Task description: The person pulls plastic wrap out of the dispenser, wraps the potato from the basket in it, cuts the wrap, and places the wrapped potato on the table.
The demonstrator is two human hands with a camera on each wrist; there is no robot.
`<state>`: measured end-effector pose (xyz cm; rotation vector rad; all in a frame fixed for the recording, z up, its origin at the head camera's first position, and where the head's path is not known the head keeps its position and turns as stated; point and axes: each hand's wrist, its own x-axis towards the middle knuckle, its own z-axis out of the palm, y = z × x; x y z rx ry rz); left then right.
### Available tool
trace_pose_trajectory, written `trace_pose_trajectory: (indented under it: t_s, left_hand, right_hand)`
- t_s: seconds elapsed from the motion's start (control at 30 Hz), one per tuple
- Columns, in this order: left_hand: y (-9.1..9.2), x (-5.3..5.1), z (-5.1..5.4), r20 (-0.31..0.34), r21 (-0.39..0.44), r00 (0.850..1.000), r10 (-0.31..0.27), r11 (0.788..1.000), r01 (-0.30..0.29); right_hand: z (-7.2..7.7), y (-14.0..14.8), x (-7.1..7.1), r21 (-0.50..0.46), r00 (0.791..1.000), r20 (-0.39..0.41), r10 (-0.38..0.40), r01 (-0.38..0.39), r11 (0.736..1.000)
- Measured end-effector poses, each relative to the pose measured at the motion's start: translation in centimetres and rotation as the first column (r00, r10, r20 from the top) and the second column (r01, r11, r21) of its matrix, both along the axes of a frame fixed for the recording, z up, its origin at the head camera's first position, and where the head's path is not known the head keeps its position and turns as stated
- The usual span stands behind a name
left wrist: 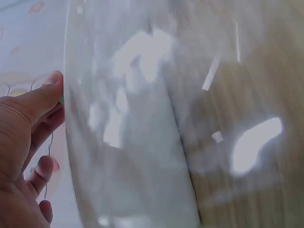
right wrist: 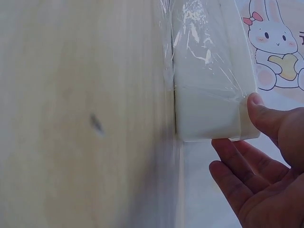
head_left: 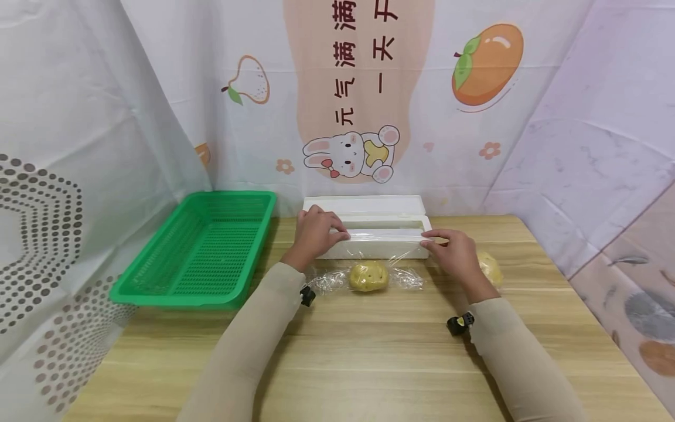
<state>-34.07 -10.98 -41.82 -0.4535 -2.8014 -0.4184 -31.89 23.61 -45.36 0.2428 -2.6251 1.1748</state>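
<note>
A long white cling film box (head_left: 374, 251) stands at the table's back with its lid (head_left: 364, 205) raised. At its left part my left hand (head_left: 316, 231) pinches the upper edge of the clear cling film (left wrist: 128, 156), which spreads broadly across the left wrist view. My right hand (head_left: 456, 255) grips the box's right end, the thumb (right wrist: 266, 114) at its upper edge and the other fingers against the end. In front of the box lies a yellow potato (head_left: 369, 276) in film, its twisted ends sticking out both sides. Beside my right hand sits another wrapped potato (head_left: 489, 268), partly hidden.
A green plastic basket (head_left: 248, 249) stands at the left of the wooden table (head_left: 369, 363). Right behind the box hangs a printed cloth (head_left: 253, 140), and more cloth encloses both sides.
</note>
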Motion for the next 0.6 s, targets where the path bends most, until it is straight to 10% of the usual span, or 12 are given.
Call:
trace_pose_trajectory:
  t_s: [0.6]
  left_hand:
    - [-5.1,0.8,-0.3,-0.033,0.046,0.999,0.031,0.999,-0.029]
  right_hand:
    - [-0.2,0.3,-0.2,0.012,1.000,-0.008,0.000,0.000,1.000]
